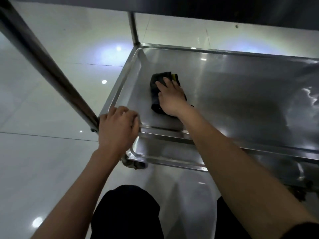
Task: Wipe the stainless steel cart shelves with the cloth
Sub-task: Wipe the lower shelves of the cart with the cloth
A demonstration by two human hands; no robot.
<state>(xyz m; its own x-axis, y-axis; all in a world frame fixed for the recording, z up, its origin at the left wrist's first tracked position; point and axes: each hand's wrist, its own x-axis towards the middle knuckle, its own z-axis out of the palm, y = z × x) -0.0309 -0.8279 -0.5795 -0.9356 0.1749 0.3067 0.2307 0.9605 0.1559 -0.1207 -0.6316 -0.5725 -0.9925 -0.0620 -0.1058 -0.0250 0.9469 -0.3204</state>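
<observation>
A stainless steel cart shelf [233, 87] with a raised rim fills the middle and right of the head view. On its left part lies a dark cloth [156, 87] with a yellow edge. My right hand [170, 99] presses flat on the cloth, fingers pointing to the far left. My left hand [117, 128] grips the shelf's near left corner rim, fingers curled over the edge. A lower shelf [165, 152] shows beneath the near rim.
A steel upright post [43, 62] runs diagonally from the top left down to the gripped corner; another post [133, 28] stands at the far corner. An upper shelf [189, 6] overhangs at the top. A caster wheel [136, 163] sits below on the glossy tiled floor. My dark-clothed knees are at the bottom.
</observation>
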